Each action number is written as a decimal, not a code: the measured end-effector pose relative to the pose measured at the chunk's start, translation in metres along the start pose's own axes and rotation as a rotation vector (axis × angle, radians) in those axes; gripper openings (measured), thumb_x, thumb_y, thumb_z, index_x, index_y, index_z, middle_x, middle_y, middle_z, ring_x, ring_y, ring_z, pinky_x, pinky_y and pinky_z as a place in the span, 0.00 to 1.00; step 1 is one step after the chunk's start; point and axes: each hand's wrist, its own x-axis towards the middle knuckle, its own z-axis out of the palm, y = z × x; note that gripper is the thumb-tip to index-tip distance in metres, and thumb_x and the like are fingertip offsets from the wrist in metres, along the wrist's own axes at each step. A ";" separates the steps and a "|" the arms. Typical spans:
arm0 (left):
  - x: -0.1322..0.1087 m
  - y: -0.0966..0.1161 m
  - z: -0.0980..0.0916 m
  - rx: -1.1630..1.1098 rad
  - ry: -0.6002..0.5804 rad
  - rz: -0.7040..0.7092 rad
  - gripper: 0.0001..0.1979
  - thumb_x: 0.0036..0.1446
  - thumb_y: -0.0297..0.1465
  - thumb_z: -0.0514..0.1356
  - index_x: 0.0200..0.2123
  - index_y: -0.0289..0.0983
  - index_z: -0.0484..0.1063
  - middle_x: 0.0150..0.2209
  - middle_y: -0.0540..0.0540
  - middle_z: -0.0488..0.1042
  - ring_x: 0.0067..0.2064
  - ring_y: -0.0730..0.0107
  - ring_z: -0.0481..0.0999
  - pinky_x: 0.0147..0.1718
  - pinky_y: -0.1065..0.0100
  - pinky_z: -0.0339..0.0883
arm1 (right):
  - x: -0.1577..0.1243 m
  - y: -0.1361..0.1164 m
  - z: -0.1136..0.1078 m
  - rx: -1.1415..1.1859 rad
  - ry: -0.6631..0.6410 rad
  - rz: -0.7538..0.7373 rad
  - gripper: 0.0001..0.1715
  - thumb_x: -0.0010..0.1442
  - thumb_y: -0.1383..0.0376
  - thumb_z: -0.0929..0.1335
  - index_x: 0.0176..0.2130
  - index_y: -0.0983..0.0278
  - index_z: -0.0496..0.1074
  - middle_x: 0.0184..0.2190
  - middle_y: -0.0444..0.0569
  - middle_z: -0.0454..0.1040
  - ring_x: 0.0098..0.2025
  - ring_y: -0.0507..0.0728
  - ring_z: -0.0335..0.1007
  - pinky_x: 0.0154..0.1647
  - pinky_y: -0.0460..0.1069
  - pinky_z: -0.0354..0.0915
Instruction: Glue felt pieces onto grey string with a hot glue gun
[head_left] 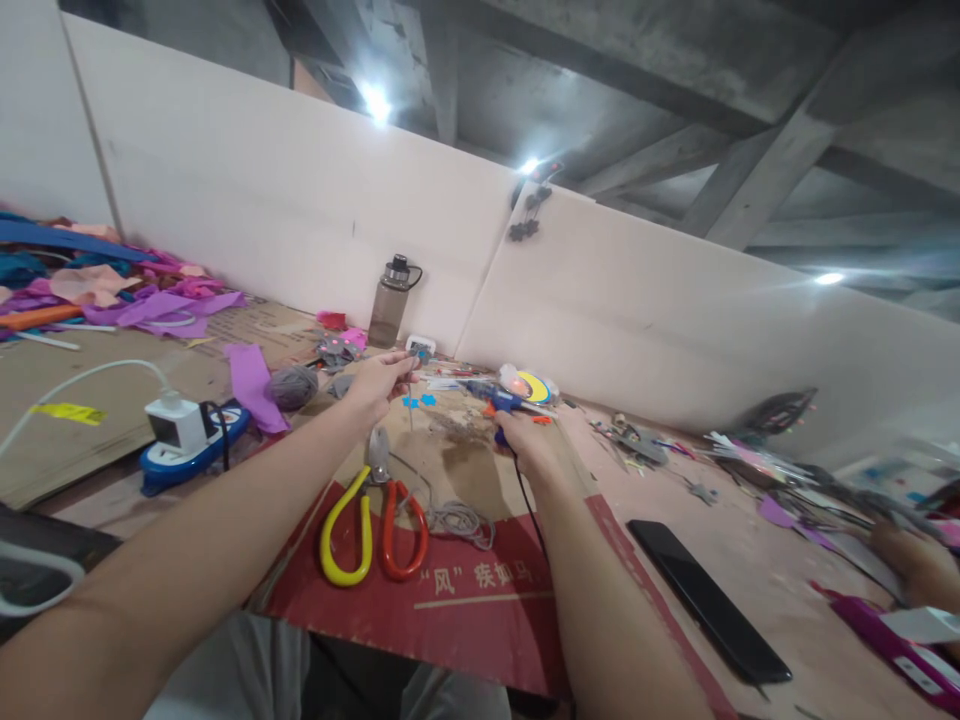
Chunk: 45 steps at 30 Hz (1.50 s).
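One left hand (381, 382) was held in a pinch, left arm (247, 520) outstretched. One right hand (526, 438) was curled gripping, right arm (600, 580) outstretched.

Translucent bottle (389, 308) beside white partition (262, 180), black phone (707, 600) on pinkish table (750, 550).

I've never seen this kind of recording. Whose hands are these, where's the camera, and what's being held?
There's no machine here: a person works bare-handed, filmed by a camera worn on that person's own head, looking forward and down. The left hand holds a small grey piece, with a thin grey strand hanging below; the right hand grips what looks like a blue glue gun. On the cardboard lie cutters and loose grey cord. A black phone lies to the right.
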 end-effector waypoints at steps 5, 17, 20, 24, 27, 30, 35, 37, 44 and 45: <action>0.003 -0.003 -0.004 0.021 0.045 -0.031 0.06 0.43 0.26 0.66 0.27 0.32 0.74 0.24 0.48 0.74 0.18 0.83 0.68 0.13 0.81 0.55 | -0.009 -0.028 0.012 0.406 -0.002 -0.057 0.16 0.49 0.65 0.62 0.41 0.61 0.61 0.41 0.49 0.71 0.32 0.53 0.70 0.26 0.47 0.69; 0.002 -0.003 -0.004 0.008 0.088 -0.098 0.02 0.45 0.23 0.63 0.25 0.31 0.73 0.24 0.49 0.73 0.18 0.85 0.67 0.12 0.83 0.52 | -0.011 -0.076 -0.007 0.213 -0.003 -0.475 0.13 0.58 0.61 0.60 0.43 0.63 0.63 0.35 0.47 0.71 0.26 0.49 0.63 0.32 0.48 0.64; 0.002 -0.005 -0.004 -0.009 0.049 -0.106 0.01 0.45 0.23 0.63 0.25 0.31 0.73 0.24 0.48 0.73 0.18 0.85 0.66 0.12 0.83 0.51 | -0.023 -0.055 0.002 0.131 -0.012 -0.428 0.11 0.59 0.60 0.60 0.42 0.61 0.63 0.34 0.46 0.71 0.26 0.51 0.63 0.32 0.49 0.63; 0.001 -0.008 -0.002 0.022 0.034 -0.110 0.02 0.44 0.22 0.64 0.24 0.31 0.73 0.22 0.48 0.72 0.17 0.84 0.66 0.12 0.82 0.50 | -0.031 -0.027 0.013 0.075 -0.069 -0.412 0.10 0.60 0.60 0.59 0.42 0.60 0.62 0.34 0.47 0.70 0.28 0.53 0.63 0.32 0.50 0.63; -0.001 -0.008 0.001 0.059 0.037 -0.109 0.03 0.43 0.23 0.65 0.24 0.31 0.73 0.22 0.48 0.73 0.18 0.84 0.66 0.11 0.82 0.49 | -0.030 -0.021 0.013 0.030 -0.091 -0.420 0.12 0.60 0.60 0.60 0.43 0.61 0.62 0.37 0.49 0.71 0.33 0.55 0.66 0.35 0.51 0.63; -0.003 -0.009 0.004 0.093 0.036 -0.102 0.04 0.42 0.23 0.66 0.24 0.31 0.73 0.24 0.47 0.74 0.18 0.84 0.66 0.11 0.81 0.49 | -0.028 -0.023 0.011 -0.012 -0.092 -0.426 0.15 0.60 0.59 0.60 0.46 0.62 0.62 0.38 0.51 0.71 0.38 0.57 0.67 0.38 0.52 0.63; -0.006 -0.013 0.007 0.125 0.019 -0.070 0.07 0.40 0.26 0.67 0.26 0.32 0.73 0.24 0.47 0.74 0.18 0.83 0.67 0.12 0.81 0.51 | -0.029 -0.025 0.010 -0.071 -0.074 -0.443 0.18 0.59 0.60 0.61 0.48 0.63 0.61 0.40 0.53 0.71 0.40 0.58 0.67 0.41 0.53 0.62; -0.006 -0.015 0.007 0.140 0.009 -0.067 0.08 0.39 0.27 0.68 0.26 0.32 0.73 0.25 0.47 0.74 0.18 0.83 0.67 0.13 0.81 0.51 | -0.030 -0.025 0.010 -0.102 -0.061 -0.457 0.18 0.59 0.61 0.61 0.48 0.64 0.61 0.40 0.53 0.71 0.39 0.58 0.67 0.42 0.53 0.62; -0.007 -0.016 0.008 0.204 -0.015 -0.040 0.09 0.38 0.29 0.68 0.25 0.32 0.73 0.27 0.46 0.75 0.19 0.83 0.66 0.14 0.79 0.50 | -0.030 -0.026 0.010 -0.158 -0.040 -0.493 0.17 0.58 0.62 0.61 0.48 0.64 0.61 0.40 0.53 0.71 0.39 0.59 0.67 0.41 0.53 0.62; -0.008 -0.016 0.008 0.221 -0.011 -0.034 0.10 0.38 0.30 0.68 0.25 0.32 0.74 0.27 0.46 0.75 0.19 0.83 0.66 0.15 0.79 0.50 | -0.030 -0.026 0.010 -0.162 -0.037 -0.496 0.17 0.58 0.62 0.61 0.48 0.63 0.62 0.40 0.53 0.71 0.39 0.59 0.67 0.41 0.53 0.62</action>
